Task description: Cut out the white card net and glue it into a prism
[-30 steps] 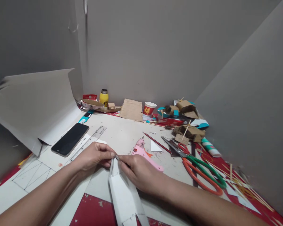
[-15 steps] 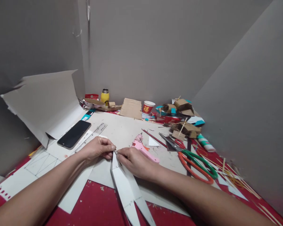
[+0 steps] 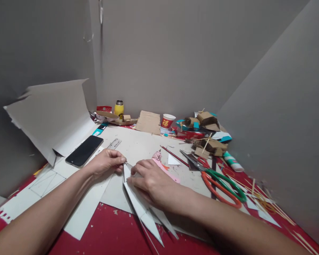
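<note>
A folded white card piece (image 3: 140,203), narrow at its far end and split into pointed flaps at the near end, hangs tilted over the front of the work board. My left hand (image 3: 107,163) pinches its far tip between thumb and fingertips. Lower down, my right hand (image 3: 154,180) grips the card's right side, fingers bent over the fold; its thumb is hidden. Just beyond my right hand lies a pink glue gun (image 3: 157,156), partly covered by it. Left of my left hand are a clear ruler (image 3: 114,143) and a black phone (image 3: 84,151).
Scissors with orange and green handles (image 3: 222,187) lie on the right, beside a red pencil (image 3: 174,156). Cardboard pieces (image 3: 148,122), a paper cup (image 3: 168,121) and a yellow bottle (image 3: 119,109) line the back. A large folded white sheet (image 3: 53,117) stands at left; sticks (image 3: 276,209) lie far right.
My right hand has slid from the card's tip down along its right side. The card has turned and folded narrower, its near flaps swinging. My left hand still pinches the tip, slightly further left.
</note>
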A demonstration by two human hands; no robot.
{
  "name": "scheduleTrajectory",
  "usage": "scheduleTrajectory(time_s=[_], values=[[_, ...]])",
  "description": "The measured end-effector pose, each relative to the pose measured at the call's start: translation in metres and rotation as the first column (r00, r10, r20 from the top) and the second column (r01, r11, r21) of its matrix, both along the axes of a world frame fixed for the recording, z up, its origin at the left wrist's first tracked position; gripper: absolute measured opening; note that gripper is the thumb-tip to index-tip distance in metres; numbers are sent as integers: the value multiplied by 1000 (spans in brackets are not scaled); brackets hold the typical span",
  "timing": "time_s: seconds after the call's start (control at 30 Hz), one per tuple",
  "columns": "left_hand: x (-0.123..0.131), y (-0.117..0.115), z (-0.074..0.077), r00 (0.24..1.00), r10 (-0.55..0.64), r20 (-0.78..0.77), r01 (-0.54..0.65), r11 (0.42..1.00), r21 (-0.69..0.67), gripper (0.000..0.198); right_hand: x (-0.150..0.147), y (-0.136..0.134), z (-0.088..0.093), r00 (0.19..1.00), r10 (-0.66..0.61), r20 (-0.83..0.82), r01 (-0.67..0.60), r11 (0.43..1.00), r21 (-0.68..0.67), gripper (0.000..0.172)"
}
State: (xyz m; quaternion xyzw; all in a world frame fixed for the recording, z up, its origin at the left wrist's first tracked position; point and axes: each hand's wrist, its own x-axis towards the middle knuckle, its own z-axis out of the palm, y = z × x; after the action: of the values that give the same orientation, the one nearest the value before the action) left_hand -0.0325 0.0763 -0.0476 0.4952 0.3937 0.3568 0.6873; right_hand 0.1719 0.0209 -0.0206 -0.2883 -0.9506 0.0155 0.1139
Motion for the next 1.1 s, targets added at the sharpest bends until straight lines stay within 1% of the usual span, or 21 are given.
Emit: scheduleTrajectory(time_s=[0.1,0.33,0.47,0.53,0.63,0.77,0.83,0.93,1.1], values=[[2,2,-4,1000,-9,-6,9,1000,-10,17,-3,2,-3,995,-17,99,13,999,40,17],[7,7,-10,999,-12,-37,10,999,-40,19,-2,9,-12,981,-19,195,6,998,67,15],[9,8,-11,999,-7,-36,6,999,-47,17,-4,10,-21,974,-27,223,7,996,92,11],[9,8,-8,998,4,-62,-5,1000,-11,16,-6,10,-25,975,-31,220,8,994,106,12],[9,5,-2,987,4,-159,10,996,85,15,-8,11,-28,974,-31,226,5,994,113,13],[9,-1,6,940,-11,-340,90,972,219,16,-10,11,-26,971,-28,236,-2,992,126,13],[10,-3,9,916,-1,-402,120,955,272,17,-10,11,-25,971,-31,236,0,992,129,14],[13,-6,11,901,31,-433,123,938,324,16,-12,9,-25,970,-38,238,2,989,148,14],[20,-14,19,897,77,-434,109,916,387,15,-14,5,-26,966,-43,255,4,989,151,16]])
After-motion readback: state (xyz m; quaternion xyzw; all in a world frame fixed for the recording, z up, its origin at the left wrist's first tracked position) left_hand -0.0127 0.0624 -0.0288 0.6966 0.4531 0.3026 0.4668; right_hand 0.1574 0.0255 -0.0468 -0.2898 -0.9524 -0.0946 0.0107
